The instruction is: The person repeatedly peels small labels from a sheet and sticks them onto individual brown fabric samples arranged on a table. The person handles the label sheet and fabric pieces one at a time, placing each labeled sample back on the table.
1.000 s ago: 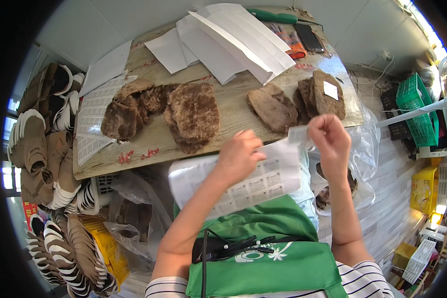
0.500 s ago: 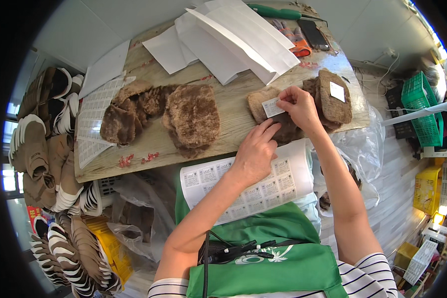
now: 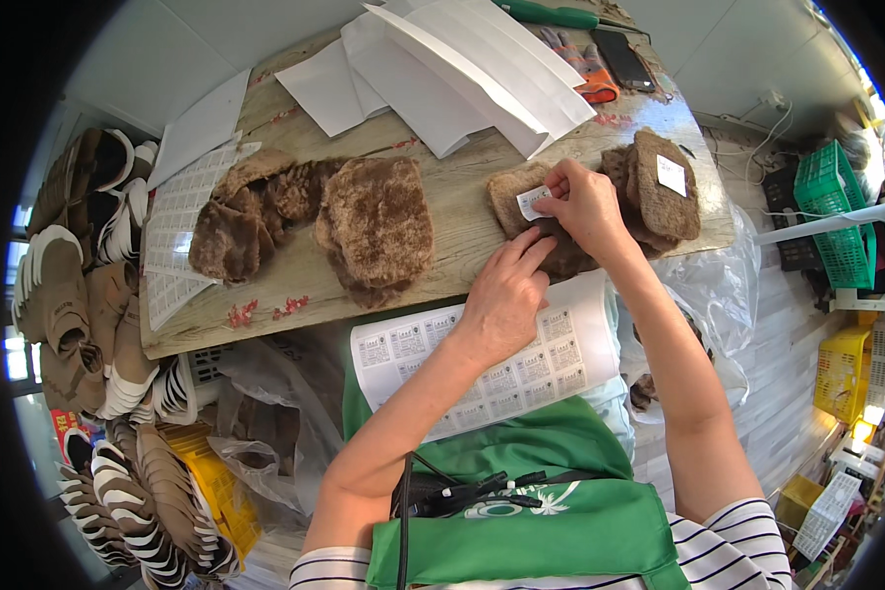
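My right hand [image 3: 585, 205] pinches a small white printed sticker [image 3: 532, 204] between thumb and fingers. The sticker lies over a brown plush piece [image 3: 508, 187] near the table's front edge. With its fingers stretched out, my left hand [image 3: 506, 300] rests its fingertips on the dark part of that piece, just below the sticker. Across my lap lies a sheet of printed stickers [image 3: 551, 359]. Right of my right hand is a stack of plush pieces [image 3: 667, 202], the top one bearing a white sticker [image 3: 671, 175]. More plush pieces [image 3: 376, 218] lie in a pile to the left.
White paper sheets [image 3: 442, 74], a patterned glove [image 3: 595, 84], a dark phone [image 3: 621, 61] and a green-handled tool [image 3: 551, 14] are at the table's back. Brown shoes [image 3: 64, 315] are stacked at left. Clear plastic bags [image 3: 723, 285] and green [image 3: 836, 216] and yellow crates [image 3: 844, 369] stand right.
My right hand has shifted slightly left with the sticker, which is now tilted and partly under the fingers. My left hand stays on the plush piece. The view has moved a little.
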A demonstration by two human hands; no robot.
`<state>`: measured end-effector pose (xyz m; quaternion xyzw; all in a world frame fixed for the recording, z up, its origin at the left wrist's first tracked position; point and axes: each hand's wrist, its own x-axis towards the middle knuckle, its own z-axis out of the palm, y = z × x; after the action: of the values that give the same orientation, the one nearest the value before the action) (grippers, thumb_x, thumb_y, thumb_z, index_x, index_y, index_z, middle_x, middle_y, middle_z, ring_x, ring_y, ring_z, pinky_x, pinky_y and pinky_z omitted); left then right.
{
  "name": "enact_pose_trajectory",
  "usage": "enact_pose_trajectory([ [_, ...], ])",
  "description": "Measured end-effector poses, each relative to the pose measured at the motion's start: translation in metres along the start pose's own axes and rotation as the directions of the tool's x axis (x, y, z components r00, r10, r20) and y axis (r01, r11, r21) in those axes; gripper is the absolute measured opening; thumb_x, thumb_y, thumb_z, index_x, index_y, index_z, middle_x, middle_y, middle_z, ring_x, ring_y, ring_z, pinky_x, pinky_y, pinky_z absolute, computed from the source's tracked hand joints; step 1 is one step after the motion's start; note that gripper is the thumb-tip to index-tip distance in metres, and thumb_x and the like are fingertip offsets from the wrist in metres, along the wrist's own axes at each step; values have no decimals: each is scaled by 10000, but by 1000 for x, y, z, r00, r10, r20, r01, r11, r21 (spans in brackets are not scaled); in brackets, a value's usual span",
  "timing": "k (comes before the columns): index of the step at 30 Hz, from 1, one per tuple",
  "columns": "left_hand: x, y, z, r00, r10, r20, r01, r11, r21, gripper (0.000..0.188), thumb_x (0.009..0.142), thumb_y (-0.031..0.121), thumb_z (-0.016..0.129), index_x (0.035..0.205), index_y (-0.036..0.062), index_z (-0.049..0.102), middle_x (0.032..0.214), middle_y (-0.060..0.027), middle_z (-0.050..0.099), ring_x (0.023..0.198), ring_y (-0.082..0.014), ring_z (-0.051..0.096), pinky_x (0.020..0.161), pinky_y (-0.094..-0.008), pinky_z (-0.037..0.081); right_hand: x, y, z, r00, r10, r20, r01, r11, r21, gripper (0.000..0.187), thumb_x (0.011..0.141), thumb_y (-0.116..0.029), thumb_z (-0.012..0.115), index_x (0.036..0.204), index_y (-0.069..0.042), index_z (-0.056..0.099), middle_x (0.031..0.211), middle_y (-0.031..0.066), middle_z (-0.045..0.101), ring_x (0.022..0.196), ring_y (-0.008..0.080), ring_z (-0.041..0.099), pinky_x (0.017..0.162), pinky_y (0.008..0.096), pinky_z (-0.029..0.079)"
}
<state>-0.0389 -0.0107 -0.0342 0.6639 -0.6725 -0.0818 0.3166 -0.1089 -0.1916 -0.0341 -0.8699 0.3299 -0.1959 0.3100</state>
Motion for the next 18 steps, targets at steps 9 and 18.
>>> enact_pose_trajectory([
  [9,-2,-1,2,999,-2,38,2,1000,-7,150,694,-15,718,830,-78,710,1362,-216,555,1358,-375,431,1125,-476,369,3,-10,-14,998,-33,-53,11,929,-369,521,681,-341,887,945,8,605,816,176,697,825,376,694,733,440,547],
  [18,-10,15,-3,972,146,-183,-131,987,88,130,684,24,719,770,-48,654,1244,-186,637,1251,-344,526,1018,-457,458,-3,-3,-1,990,107,-92,-129,953,-274,381,699,-300,857,954,-67,696,908,89,702,854,273,685,742,415,523],
])
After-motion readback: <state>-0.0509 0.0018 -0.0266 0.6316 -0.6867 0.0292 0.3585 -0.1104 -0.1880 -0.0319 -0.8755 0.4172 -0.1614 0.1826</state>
